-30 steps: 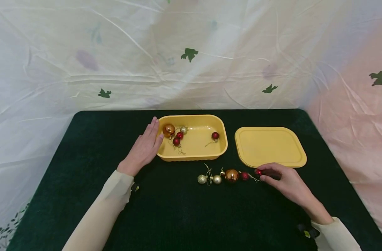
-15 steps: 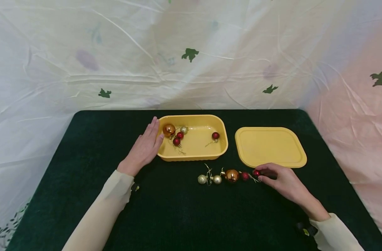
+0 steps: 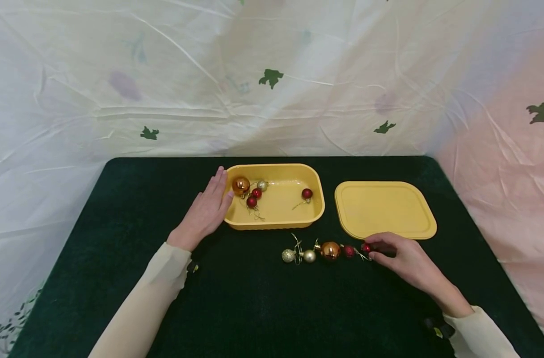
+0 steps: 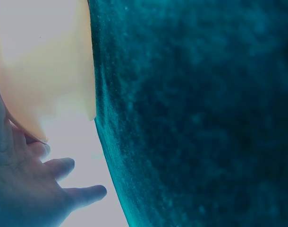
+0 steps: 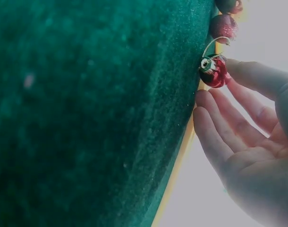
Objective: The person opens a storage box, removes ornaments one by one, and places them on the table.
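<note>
My left hand [image 3: 202, 214], its fingers straight, rests against the left wall of a yellow plastic box [image 3: 276, 225]. In the left wrist view those fingers [image 4: 87, 195] are spread beside the box wall [image 4: 49, 61]. Thumb and fingertips of my right hand [image 3: 406, 256] pinch a small shiny red bauble [image 3: 365, 247] at the right end of a row on the table. Beside it in the row are a textured red bauble [image 3: 349, 251], a large copper bauble [image 3: 330, 251], a plain gold bauble [image 3: 309, 256] and a glittery one [image 3: 287, 255]. The right wrist view shows the pinched bauble's metal cap [image 5: 207, 64] and string.
Inside the box lie a copper bauble [image 3: 240, 185], a glittery gold bauble [image 3: 262, 185] and several red ones, one of them a dark red bauble [image 3: 306, 193] on the right. A yellow lid [image 3: 385, 206] lies flat behind my right hand, on the dark green tabletop [image 3: 263, 308].
My right hand first shifts the small red bauble slightly left toward the row, then a touch back right. My left hand keeps its place on the box.
</note>
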A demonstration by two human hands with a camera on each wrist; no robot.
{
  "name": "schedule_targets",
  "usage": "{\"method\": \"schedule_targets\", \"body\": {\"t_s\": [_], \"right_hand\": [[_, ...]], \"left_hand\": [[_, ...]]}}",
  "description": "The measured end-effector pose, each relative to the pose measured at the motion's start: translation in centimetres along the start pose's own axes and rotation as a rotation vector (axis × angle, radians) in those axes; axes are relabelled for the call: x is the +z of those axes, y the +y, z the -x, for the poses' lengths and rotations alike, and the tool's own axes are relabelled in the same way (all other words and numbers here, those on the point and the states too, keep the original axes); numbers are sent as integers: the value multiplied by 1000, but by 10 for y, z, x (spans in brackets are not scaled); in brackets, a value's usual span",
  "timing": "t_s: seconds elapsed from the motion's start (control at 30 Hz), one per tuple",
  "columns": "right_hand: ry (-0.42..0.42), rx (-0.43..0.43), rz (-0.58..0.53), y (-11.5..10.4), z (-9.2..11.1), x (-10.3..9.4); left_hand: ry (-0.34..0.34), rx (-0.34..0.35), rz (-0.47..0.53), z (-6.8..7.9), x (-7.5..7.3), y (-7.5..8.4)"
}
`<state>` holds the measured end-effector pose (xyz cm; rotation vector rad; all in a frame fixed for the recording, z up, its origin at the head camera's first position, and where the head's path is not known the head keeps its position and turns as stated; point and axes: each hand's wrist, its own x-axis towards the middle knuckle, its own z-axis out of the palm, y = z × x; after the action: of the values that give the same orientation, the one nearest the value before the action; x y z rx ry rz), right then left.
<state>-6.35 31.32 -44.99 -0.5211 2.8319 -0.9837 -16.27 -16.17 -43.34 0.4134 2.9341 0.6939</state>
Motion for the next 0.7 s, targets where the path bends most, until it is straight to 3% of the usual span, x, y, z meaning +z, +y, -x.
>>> {"method": "schedule_targets", "body": {"t_s": [0.3,0.53,0.7], "right_hand": [[112,-18,73,-10,3,-6],[170,-24,76,-27,-7,-16],[209,-84,81,-40,-17,-22]], "left_hand": [[5,2,2,-1,2,-1],[11,-1,5,-1,4,-3],[5,-11,3,-2,4,-2]]}}
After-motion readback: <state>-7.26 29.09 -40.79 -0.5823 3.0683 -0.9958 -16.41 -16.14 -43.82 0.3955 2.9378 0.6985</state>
